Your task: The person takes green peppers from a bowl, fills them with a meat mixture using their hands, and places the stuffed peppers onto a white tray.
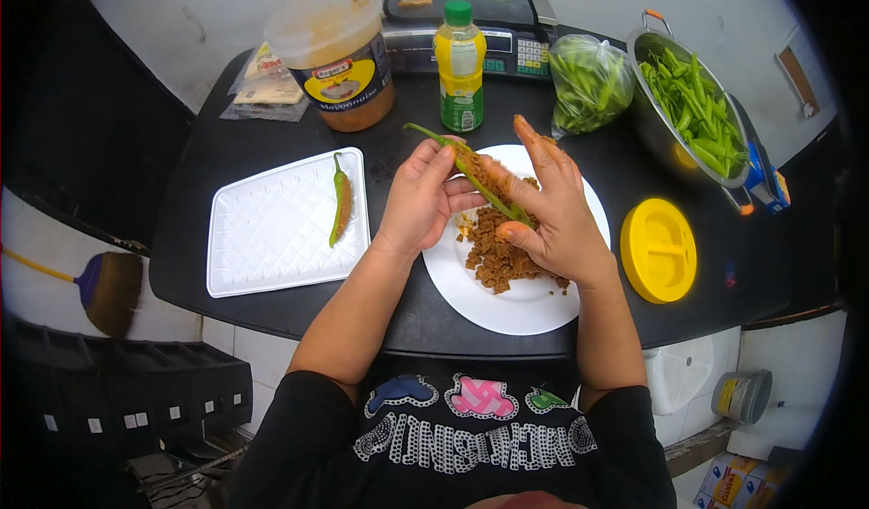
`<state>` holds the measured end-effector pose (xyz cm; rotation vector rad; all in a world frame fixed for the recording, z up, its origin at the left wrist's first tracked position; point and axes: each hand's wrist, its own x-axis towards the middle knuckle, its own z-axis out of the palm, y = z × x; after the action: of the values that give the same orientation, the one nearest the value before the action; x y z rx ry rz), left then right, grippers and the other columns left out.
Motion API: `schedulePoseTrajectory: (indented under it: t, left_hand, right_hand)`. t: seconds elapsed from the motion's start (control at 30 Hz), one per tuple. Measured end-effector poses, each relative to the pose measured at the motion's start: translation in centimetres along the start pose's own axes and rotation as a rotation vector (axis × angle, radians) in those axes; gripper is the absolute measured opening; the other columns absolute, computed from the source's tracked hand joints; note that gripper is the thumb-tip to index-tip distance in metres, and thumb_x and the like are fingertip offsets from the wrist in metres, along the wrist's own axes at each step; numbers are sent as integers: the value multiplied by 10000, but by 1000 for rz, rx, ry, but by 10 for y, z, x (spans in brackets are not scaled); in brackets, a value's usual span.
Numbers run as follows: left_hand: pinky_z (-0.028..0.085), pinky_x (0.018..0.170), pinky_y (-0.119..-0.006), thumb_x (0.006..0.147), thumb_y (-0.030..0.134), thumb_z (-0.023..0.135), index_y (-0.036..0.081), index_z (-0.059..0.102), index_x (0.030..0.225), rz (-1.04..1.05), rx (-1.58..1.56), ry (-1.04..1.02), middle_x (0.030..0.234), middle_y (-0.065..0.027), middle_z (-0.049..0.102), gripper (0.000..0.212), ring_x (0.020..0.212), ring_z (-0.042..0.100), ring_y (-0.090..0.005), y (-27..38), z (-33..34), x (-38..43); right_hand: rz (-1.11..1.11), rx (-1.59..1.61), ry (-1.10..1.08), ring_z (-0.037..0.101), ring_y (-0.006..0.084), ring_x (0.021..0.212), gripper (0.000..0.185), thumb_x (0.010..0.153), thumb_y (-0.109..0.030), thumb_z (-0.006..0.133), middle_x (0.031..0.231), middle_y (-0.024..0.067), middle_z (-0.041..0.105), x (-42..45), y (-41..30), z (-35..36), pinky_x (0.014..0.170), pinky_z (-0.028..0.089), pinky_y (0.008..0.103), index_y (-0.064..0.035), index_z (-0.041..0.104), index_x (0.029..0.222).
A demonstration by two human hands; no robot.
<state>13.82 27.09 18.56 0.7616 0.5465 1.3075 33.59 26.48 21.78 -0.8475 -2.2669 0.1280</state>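
Observation:
My left hand (417,193) holds a long green chili pepper (483,189) near its stem, tilted down to the right. The pepper is slit along its length and filled with a crumbly brown mixture, likely ground meat. With fingers spread, my right hand (569,220) is at the pepper's lower part, its index finger at the filling. Brown residue coats those fingertips. Beneath both hands, a white round plate (489,312) carries a heap of the brown crumbled filling (499,265), partly hidden by my right hand. On a white foam tray (271,237) at left lies one filled pepper (341,203).
Behind stand a mayonnaise tub (346,74), a yellow-green bottle (461,68) and a digital scale (499,41). To the right are a bag of green peppers (590,85), a metal colander of peppers (696,112) and a yellow lid (658,251). The black table (285,312) curves in front.

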Motion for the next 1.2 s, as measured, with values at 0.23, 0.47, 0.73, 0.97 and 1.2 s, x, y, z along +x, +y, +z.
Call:
schedulePoseTrajectory:
  t: [0.23, 0.47, 0.73, 0.97, 1.2]
  left_hand:
    - [584, 768, -375, 997, 200, 420, 47, 466, 1176, -19, -41, -124, 1114, -175, 598, 240, 959, 651, -271, -1, 3, -3]
    - [583, 775, -371, 997, 213, 424, 59, 473, 1167, -7, 25, -73, 1111, -192, 599, 234, 964, 651, -270, -2, 3, -2]
    - [582, 770, -369, 1001, 219, 414, 78, 458, 1169, -24, 62, -55, 1114, -188, 604, 224, 965, 653, -262, 1, 6, -6]
    - [586, 747, -376, 996, 255, 435, 90, 461, 1177, -45, 138, -79, 1115, -181, 609, 247, 964, 654, -262, 0, 8, -6]
    - [590, 730, -377, 998, 251, 431, 106, 474, 1164, -8, 53, -43, 1116, -171, 606, 225, 952, 657, -268, 4, 1, -3]
  right_hand:
    - [18, -103, -105, 340, 444, 1282, 656, 808, -646, 491, 1480, 180, 286, -1, -4, 4, 1021, 252, 613, -253, 510, 1332]
    - [45, -177, -95, 320, 431, 1305, 724, 782, -685, 472, 1485, 161, 288, -1, -10, 4, 1013, 248, 636, -248, 477, 1359]
    - [30, -281, -163, 301, 431, 1315, 729, 770, -692, 480, 1491, 154, 279, 1, -16, 1, 1015, 238, 647, -256, 482, 1355]
    - [35, -240, -105, 298, 437, 1314, 707, 752, -664, 532, 1491, 155, 277, 2, -14, 2, 1015, 240, 648, -275, 498, 1340]
    - [46, -75, -138, 302, 447, 1312, 695, 748, -636, 561, 1492, 156, 274, -1, -9, 1, 1023, 242, 639, -290, 489, 1347]
